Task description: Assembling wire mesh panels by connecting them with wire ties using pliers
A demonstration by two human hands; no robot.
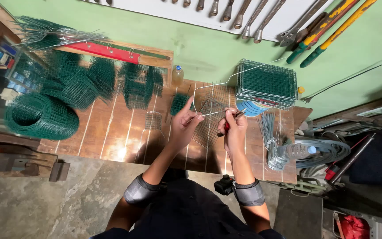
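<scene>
My left hand (pixel 183 125) pinches a bare wire frame (pixel 208 88) that carries a grey mesh panel (pixel 209 116), held over a brown wooden table (pixel 111 132). My right hand (pixel 233 130) grips red-handled pliers (pixel 230 124) whose tip meets the wire near the frame's lower edge. The two hands sit close together at the table's middle. A long wire handle runs up and right from the frame toward a stack of green mesh panels (pixel 267 83).
A roll of green wire mesh (pixel 40 116) lies at the left, with cut green mesh pieces (pixel 85 79) behind it. A small finished mesh piece (pixel 153 120) lies left of my hands. Bent wires (pixel 274 141) and a plastic bottle (pixel 298 151) lie at the right. Wrenches (pixel 244 17) hang on the green wall.
</scene>
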